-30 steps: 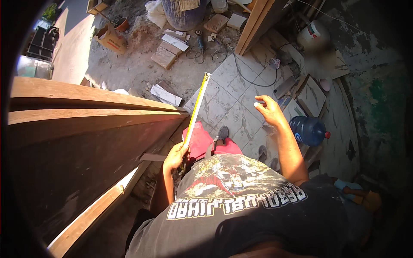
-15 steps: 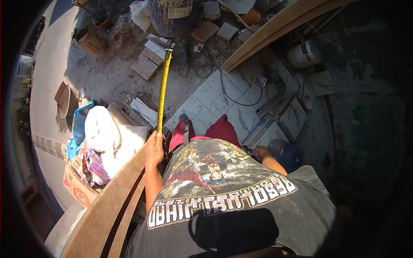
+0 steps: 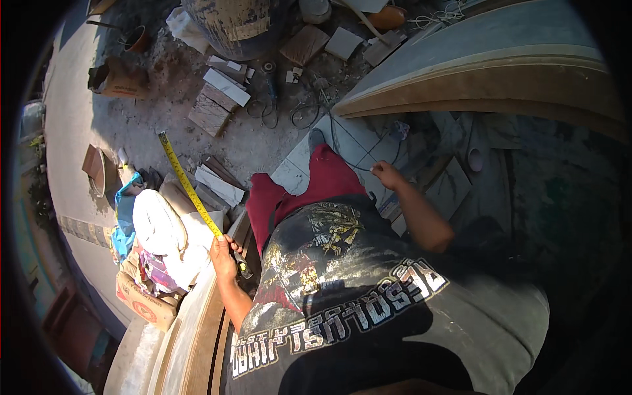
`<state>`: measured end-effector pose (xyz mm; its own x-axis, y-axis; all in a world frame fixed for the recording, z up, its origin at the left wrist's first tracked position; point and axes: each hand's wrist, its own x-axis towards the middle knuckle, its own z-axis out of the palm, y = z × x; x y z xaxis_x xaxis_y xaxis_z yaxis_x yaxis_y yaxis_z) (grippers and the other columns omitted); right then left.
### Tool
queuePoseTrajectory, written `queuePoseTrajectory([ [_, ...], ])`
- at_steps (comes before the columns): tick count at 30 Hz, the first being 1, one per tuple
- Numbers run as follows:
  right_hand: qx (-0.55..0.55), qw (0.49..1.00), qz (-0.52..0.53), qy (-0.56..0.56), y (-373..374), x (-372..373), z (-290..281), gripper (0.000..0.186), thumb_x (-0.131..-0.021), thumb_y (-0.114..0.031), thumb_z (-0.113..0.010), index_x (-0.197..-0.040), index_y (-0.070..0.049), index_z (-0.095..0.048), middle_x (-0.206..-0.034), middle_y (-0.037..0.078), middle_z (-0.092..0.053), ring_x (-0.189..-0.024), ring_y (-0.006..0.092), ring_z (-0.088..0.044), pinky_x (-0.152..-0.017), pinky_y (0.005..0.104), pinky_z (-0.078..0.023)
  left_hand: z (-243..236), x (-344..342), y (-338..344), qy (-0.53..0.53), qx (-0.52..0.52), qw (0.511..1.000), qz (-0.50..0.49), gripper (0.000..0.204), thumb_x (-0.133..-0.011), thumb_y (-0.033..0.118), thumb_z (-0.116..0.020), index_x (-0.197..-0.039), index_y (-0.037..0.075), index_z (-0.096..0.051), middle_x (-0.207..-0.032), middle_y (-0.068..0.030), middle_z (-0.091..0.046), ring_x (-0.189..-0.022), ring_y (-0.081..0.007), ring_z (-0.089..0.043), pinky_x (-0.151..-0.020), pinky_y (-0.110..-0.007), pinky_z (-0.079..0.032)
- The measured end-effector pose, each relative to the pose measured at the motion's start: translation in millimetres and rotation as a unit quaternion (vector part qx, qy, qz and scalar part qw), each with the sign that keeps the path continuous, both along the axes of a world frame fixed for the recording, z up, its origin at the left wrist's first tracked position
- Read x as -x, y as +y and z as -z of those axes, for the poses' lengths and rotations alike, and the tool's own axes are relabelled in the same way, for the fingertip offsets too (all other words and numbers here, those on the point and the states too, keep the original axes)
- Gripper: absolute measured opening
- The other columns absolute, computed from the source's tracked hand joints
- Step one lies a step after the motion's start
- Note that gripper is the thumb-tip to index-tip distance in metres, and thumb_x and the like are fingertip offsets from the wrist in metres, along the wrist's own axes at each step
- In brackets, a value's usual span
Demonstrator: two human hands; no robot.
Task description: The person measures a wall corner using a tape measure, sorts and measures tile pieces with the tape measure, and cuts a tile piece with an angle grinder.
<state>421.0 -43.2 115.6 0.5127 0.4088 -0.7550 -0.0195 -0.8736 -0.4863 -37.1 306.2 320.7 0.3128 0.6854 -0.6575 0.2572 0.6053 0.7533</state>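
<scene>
The left hand [image 3: 225, 258] pinches one yellow tape measure [image 3: 191, 187], which reaches out forward and left; whether the curled right hand [image 3: 387, 175] holds anything I cannot tell. A stick [image 3: 103, 25] leans in one small bucket [image 3: 139, 44]; one big drum [image 3: 234, 27] is stained; one paper bag [image 3: 124, 79] and one cardboard box [image 3: 148, 305] are printed

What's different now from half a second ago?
The yellow tape has swung to the left, and the right hand has moved forward from beside the shirt. The left hand still holds the tape; the barrel and tile pieces stay put, though the view shifted.
</scene>
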Motion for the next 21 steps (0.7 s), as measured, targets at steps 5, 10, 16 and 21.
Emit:
queuePoseTrajectory([
  [5, -0.114, 0.992, 0.003, -0.061, 125, -43, -26, 0.043, -0.1, -0.033, -0.068, -0.127, 0.001, -0.065, -0.1, 0.008, -0.069, -0.089, 0.0174, -0.063, -0.082, 0.0354, -0.052, -12, -39, 16, 0.03, 0.032, 0.999, -0.019, 0.035, -0.112, 0.035, -0.049, -0.092, 0.007, -0.053, -0.073, -0.0024, -0.053, -0.065, -0.0137, -0.052, -0.063, -0.029, -0.049],
  [10, -0.036, 0.998, 0.036, 0.024, 142, -12, 7, 0.042, -0.099, -0.032, -0.068, -0.126, 0.0, -0.066, -0.105, 0.011, -0.07, -0.092, 0.021, -0.065, -0.084, 0.0364, -0.052, 2, -37, 60, 0.073, 0.042, 0.996, -0.002, 0.033, -0.11, 0.036, -0.053, -0.093, 0.008, -0.054, -0.073, -0.0032, -0.053, -0.065, -0.0158, -0.054, -0.063, -0.031, -0.05],
  [16, 0.158, 0.984, 0.034, 0.071, 103, 33, 69, 0.03, -0.099, -0.03, -0.065, -0.106, -0.002, -0.071, -0.09, 0.009, -0.07, -0.075, 0.0183, -0.065, -0.072, 0.0377, -0.053, 51, -12, 168, 0.053, 0.076, 0.995, 0.025, 0.034, -0.11, 0.037, -0.052, -0.094, 0.008, -0.054, -0.075, -0.0033, -0.053, -0.066, -0.0156, -0.054, -0.064, -0.032, -0.051],
  [21, 0.088, 0.968, 0.163, 0.171, 144, 114, 90, 0.046, -0.098, -0.037, -0.06, -0.122, 0.0, -0.073, -0.121, 0.024, -0.072, -0.106, 0.036, -0.07, -0.093, 0.0401, -0.052, 70, 30, 237, 0.054, 0.099, 0.994, 0.011, 0.032, -0.111, 0.035, -0.051, -0.095, 0.007, -0.052, -0.078, -0.0029, -0.052, -0.068, -0.0131, -0.052, -0.065, -0.031, -0.052],
])
